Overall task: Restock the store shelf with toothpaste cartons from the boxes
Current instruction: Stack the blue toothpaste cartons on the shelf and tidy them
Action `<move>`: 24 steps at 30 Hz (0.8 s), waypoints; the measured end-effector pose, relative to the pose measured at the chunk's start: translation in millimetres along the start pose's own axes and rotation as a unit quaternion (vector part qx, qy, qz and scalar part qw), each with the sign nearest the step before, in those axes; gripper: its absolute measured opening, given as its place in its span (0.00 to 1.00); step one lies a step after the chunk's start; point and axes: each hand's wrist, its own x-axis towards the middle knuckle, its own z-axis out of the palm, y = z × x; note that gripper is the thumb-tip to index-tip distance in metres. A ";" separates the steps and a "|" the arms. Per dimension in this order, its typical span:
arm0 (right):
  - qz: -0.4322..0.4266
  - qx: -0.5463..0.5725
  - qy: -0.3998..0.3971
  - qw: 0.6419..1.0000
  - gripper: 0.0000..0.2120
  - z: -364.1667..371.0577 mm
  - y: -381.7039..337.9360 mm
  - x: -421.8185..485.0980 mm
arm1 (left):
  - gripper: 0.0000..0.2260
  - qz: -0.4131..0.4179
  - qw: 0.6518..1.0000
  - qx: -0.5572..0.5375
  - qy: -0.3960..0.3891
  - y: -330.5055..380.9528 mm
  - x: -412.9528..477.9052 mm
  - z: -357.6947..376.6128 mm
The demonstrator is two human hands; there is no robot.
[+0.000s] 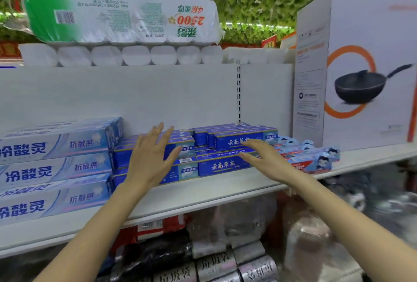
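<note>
Dark blue toothpaste cartons (222, 165): long rectangular cardboard boxes with a glossy print, stacked in layers mid-shelf. Long axes run left to right along the shelf edge, printed faces forward. Shelf (203, 193): flat white board, smooth. Left hand (150, 157): fingers straight and spread wide, palm toward the left stack, holding nothing; contact cannot be told. Right hand (266, 157): fingers extended, flat, at the front of the right stack, holding nothing. Pale blue cartons (54, 168) lie likewise at left. White pan box (361, 67) stands upright at right.
</note>
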 end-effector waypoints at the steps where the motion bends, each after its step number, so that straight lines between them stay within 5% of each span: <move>1: 0.005 0.002 0.006 1.000 0.25 -5.8 8.0 2.4 | 0.38 -0.001 1.000 0.008 -0.011 8.6 5.6 3.6; 9: 0.041 0.050 0.074 0.995 0.30 -36.3 64.6 45.1 | 0.31 -0.040 0.996 0.050 -0.061 54.3 39.1 36.5; 12: 0.047 0.002 0.044 0.998 0.38 -46.6 85.7 68.8 | 0.35 -0.046 0.991 0.095 -0.076 62.9 47.2 45.1; 18: 0.116 0.116 -0.079 0.983 0.42 -47.5 100.3 101.7 | 0.41 -0.094 0.978 0.070 -0.171 59.5 73.4 43.4; 24: 0.115 0.149 -0.078 0.979 0.44 -26.6 82.4 120.8 | 0.45 -0.133 0.961 0.041 -0.240 54.4 82.0 37.2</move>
